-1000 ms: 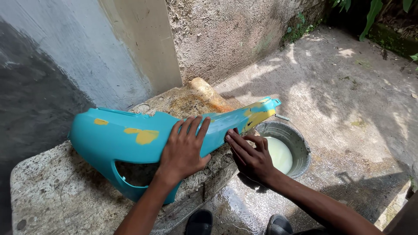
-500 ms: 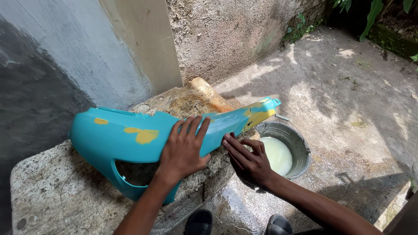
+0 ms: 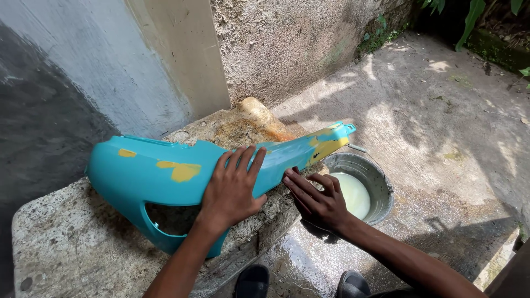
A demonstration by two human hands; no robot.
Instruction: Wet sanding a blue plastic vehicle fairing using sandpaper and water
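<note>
Fingers of the left hand (image 3: 234, 187) spread flat, pinning the turquoise panel (image 3: 165, 171) on the concrete ledge (image 3: 66, 243). Right hand (image 3: 317, 201) fingers extended, pressing its lower edge; anything beneath them is hidden. Yellow filler patches (image 3: 179, 171) show; sanding looks partway. Bucket (image 3: 381, 185) near.

A metal bucket (image 3: 381, 187) of pale liquid stands on wet concrete ground (image 3: 441, 138).

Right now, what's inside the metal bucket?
The metal bucket holds pale, milky yellowish liquid. The right hand covers its near left edge, and the cloudy liquid hides the bottom.
</note>
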